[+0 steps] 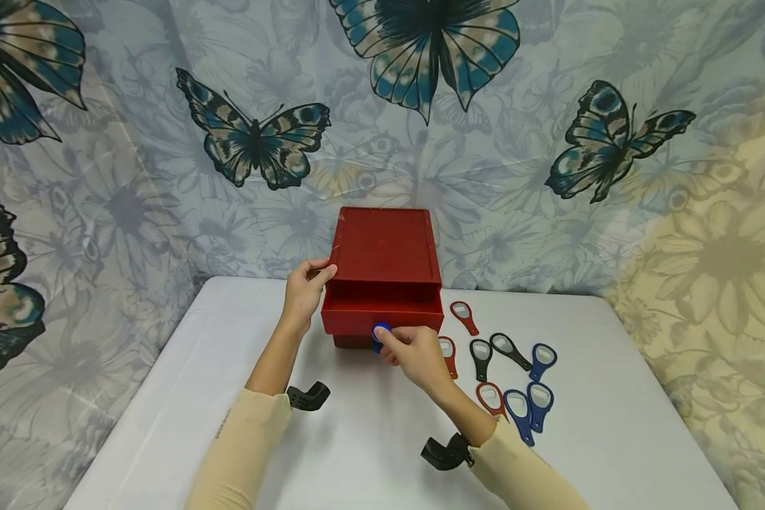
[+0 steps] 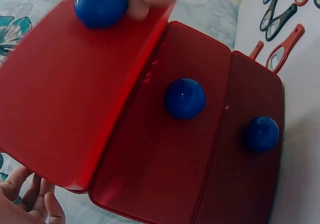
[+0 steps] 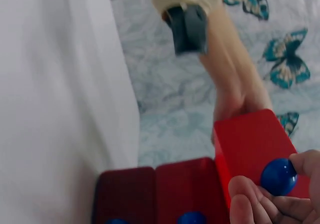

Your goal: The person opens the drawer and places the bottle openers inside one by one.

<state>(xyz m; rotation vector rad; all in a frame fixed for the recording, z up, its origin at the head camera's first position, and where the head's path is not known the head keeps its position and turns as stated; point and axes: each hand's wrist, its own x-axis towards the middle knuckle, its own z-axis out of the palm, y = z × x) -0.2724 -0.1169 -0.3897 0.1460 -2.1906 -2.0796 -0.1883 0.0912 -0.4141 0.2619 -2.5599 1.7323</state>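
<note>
A red drawer cabinet [image 1: 382, 244] stands at the back of the white table, its top drawer [image 1: 350, 322] pulled partway out. My right hand [image 1: 417, 354] pinches the blue round knob [image 3: 279, 177] of that drawer between thumb and fingers. At the cabinet's upper left side rests my left hand [image 1: 302, 294], its fingers touching the side wall near the front edge. Below the top drawer, two more drawers with a middle blue knob [image 2: 185, 98] and a lower blue knob [image 2: 262, 134] are closed. From the head view, the drawer's floor is hidden.
Several magnifying glasses lie on the table right of the cabinet, among them a red magnifying glass [image 1: 462, 316], a black magnifying glass [image 1: 481, 358] and a blue magnifying glass [image 1: 543, 360]. Behind the table [image 1: 185, 397] hangs a butterfly-patterned cloth [image 1: 484, 177].
</note>
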